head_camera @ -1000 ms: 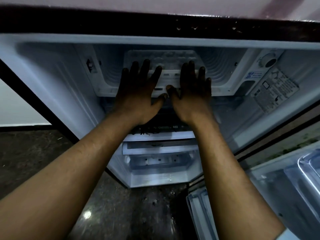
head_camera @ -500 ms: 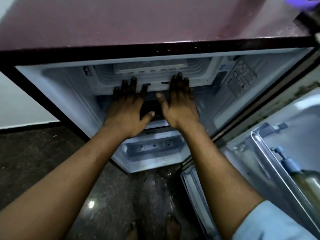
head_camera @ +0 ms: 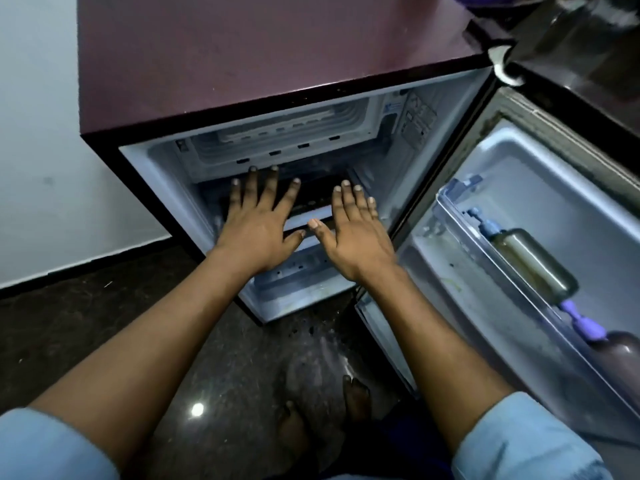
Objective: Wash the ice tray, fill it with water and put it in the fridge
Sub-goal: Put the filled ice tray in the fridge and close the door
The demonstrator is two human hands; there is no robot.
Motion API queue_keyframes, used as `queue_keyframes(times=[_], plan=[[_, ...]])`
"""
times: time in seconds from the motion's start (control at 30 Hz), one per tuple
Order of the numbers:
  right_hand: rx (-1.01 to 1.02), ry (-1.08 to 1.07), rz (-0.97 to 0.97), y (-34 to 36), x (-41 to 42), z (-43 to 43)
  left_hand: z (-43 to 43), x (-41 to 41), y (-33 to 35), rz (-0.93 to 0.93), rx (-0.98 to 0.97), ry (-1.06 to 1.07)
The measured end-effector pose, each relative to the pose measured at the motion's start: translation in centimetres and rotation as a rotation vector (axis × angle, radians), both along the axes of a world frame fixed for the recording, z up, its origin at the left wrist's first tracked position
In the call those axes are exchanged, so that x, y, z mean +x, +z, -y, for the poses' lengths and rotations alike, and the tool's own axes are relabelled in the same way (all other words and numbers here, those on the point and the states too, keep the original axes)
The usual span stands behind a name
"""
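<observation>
We hold our left hand (head_camera: 258, 220) and right hand (head_camera: 353, 237), fingers spread and empty, over a half-hidden shelf (head_camera: 311, 216); the fridge (head_camera: 259, 64) interior at twelve o'clock is dim.

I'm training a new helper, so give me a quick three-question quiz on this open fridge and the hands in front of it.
1. True or false: the left hand grips something.
2. The fridge door is: A shut, B swung open on the right, C missing.
3. Fill in: the olive bottle sits in the door's ___.

Key: 1 false; 2 B; 3 shelf.
</observation>
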State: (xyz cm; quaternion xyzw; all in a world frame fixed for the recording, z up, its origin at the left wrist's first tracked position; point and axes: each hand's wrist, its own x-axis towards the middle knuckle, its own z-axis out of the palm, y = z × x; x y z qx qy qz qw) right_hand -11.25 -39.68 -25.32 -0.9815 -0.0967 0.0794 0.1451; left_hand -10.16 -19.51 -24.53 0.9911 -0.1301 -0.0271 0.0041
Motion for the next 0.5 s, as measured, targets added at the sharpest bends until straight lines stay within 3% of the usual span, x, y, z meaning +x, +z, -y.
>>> queue_keyframes(times=[0.23,0.5], plan=[[0.002,-0.190,0.151,6.1,-8.3,4.4,4.2,-3.5,2.2,0.009,-0.047,-0.232],[-0.062,-0.465,0.455,12.5,-18.0,12.2,12.5,-6.4,6.7,0.185,-0.059,-0.536]])
